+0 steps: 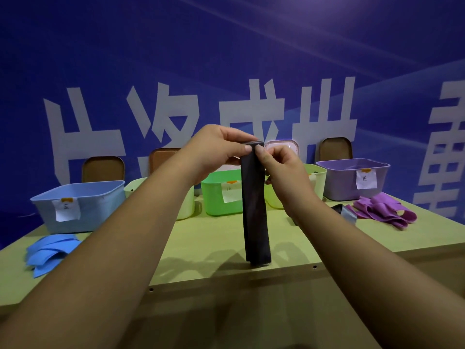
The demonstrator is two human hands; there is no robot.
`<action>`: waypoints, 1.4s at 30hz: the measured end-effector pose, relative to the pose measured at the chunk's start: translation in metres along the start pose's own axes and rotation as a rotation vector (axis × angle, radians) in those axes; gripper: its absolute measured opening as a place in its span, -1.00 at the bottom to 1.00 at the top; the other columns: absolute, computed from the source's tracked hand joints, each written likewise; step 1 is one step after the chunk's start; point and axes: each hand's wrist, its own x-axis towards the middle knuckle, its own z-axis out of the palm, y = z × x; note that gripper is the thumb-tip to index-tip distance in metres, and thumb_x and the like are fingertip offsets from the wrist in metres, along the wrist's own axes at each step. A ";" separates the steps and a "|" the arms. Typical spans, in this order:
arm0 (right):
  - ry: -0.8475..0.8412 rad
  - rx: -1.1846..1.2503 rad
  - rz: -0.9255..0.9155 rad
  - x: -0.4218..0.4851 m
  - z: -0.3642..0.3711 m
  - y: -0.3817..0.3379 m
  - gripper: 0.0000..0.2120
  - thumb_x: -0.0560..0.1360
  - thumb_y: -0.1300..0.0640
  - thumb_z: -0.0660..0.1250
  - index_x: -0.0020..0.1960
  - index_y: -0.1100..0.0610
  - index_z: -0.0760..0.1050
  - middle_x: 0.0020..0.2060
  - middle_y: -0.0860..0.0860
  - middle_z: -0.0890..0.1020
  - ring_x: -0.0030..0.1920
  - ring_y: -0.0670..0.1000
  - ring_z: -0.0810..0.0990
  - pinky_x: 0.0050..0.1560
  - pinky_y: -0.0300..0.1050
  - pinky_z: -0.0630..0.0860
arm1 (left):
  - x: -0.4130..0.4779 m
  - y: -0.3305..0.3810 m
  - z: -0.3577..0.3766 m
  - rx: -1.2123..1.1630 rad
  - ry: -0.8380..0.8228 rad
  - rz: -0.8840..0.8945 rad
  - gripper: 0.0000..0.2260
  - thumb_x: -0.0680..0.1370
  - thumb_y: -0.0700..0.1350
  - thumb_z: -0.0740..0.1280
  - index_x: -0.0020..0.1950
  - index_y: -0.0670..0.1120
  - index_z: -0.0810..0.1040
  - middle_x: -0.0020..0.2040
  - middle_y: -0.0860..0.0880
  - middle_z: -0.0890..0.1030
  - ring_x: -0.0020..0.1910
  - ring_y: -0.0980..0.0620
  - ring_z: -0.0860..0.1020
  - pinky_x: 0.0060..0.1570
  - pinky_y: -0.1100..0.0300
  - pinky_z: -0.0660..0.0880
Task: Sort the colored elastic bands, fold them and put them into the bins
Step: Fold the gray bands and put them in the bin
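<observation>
A black elastic band (255, 210) hangs straight down, doubled over, its lower end close to the table near the front edge. My left hand (216, 149) and my right hand (281, 167) both pinch its top end, raised above the table in front of the bins. A pile of blue bands (47, 250) lies at the left. Purple bands (382, 210) lie heaped at the right, with another dark band (344, 210) beside them, partly hidden by my right forearm.
Along the back stand a blue bin (80, 205), a pale green bin (186, 205), a bright green bin (221, 195), another pale green bin (314, 182) and a purple bin (352, 177). Lids lean on the blue wall behind. The table's front edge (226, 278) is near.
</observation>
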 end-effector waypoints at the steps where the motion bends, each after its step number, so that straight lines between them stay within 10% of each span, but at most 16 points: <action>1: -0.013 0.000 -0.006 0.001 0.001 0.000 -0.64 0.66 -0.18 0.37 0.15 0.13 0.59 0.04 0.10 0.70 0.12 0.13 0.69 0.16 0.17 0.69 | 0.001 0.001 0.000 -0.009 0.011 0.016 -0.77 0.66 -0.24 0.41 0.24 -0.01 0.75 0.04 0.04 0.78 0.05 0.07 0.75 0.06 0.16 0.70; 12: -0.348 0.104 0.168 -0.005 0.019 0.020 -0.79 0.73 0.04 0.32 0.26 0.12 0.60 -0.01 0.10 0.80 0.05 0.07 0.79 0.04 -0.01 0.66 | 0.016 -0.013 0.001 -0.090 0.111 0.080 -0.79 0.73 -0.19 0.32 0.25 0.04 0.69 0.13 0.02 0.71 0.08 0.10 0.68 -0.13 0.22 0.67; 25: -0.262 0.226 0.317 0.007 -0.008 0.052 -0.79 0.68 0.21 0.35 0.18 0.37 0.61 -0.15 0.27 0.74 -0.13 0.16 0.72 0.06 0.09 0.65 | 0.058 -0.079 0.049 -0.247 0.072 0.004 -0.77 0.73 -0.20 0.31 0.25 0.03 0.71 0.13 -0.01 0.75 0.02 -0.03 0.71 -0.07 0.04 0.70; 37: -0.176 -0.171 0.425 0.034 -0.039 0.151 -0.80 0.68 -0.01 0.35 0.17 0.08 0.64 -0.04 0.06 0.78 0.01 0.09 0.76 0.20 0.19 0.65 | 0.108 -0.163 0.129 -0.250 0.110 0.000 -0.80 0.73 -0.24 0.30 0.19 0.01 0.67 0.05 0.00 0.73 -0.07 0.11 0.70 -0.27 0.16 0.64; 42: -0.170 -0.075 0.408 0.045 -0.037 0.177 -0.87 0.67 0.03 0.38 0.17 0.04 0.63 -0.03 0.07 0.76 -0.05 -0.01 0.74 -0.02 -0.06 0.64 | 0.119 -0.192 0.136 -0.309 0.127 -0.012 -0.79 0.72 -0.25 0.31 0.18 0.02 0.66 0.04 0.09 0.75 -0.05 0.14 0.69 -0.22 0.10 0.67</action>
